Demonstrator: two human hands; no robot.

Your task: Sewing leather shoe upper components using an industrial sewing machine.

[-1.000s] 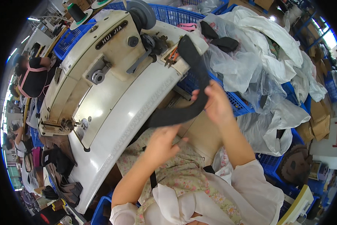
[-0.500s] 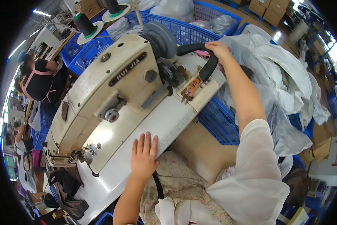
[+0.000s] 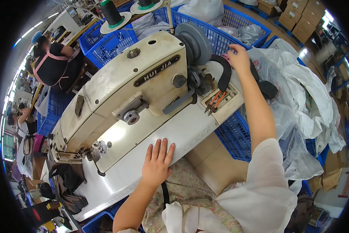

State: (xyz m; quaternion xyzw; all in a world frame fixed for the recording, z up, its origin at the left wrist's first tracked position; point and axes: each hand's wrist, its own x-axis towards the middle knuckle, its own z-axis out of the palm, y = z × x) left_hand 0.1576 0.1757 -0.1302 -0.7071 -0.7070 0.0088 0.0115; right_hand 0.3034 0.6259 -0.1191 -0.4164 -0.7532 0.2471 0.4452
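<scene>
My left hand (image 3: 157,163) lies flat, fingers spread, on the white table (image 3: 127,180) of a cream industrial sewing machine (image 3: 116,93). My right hand (image 3: 239,59) reaches past the machine's handwheel end, its fingers slightly curled and apart, close to a small pink thing (image 3: 226,58). I see nothing held in it. A thick black strap (image 3: 224,73) curves over the machine's end, left of my right wrist. Orange-handled thread snips (image 3: 216,103) rest at the strap's lower end. Black fabric (image 3: 267,88) shows on the far side of my right forearm.
Blue crates (image 3: 236,134) stand beside and behind the machine, and white plastic bags (image 3: 298,89) pile up at the right. Black thread cones (image 3: 111,13) stand behind. Dark fabric pieces (image 3: 67,182) lie by the needle end. A person (image 3: 54,64) sits at far left.
My right hand has let go of the black strap, which now lies curved over the machine's end. My left hand stays flat on the table. The view has shifted, moving the machine rightward in the picture.
</scene>
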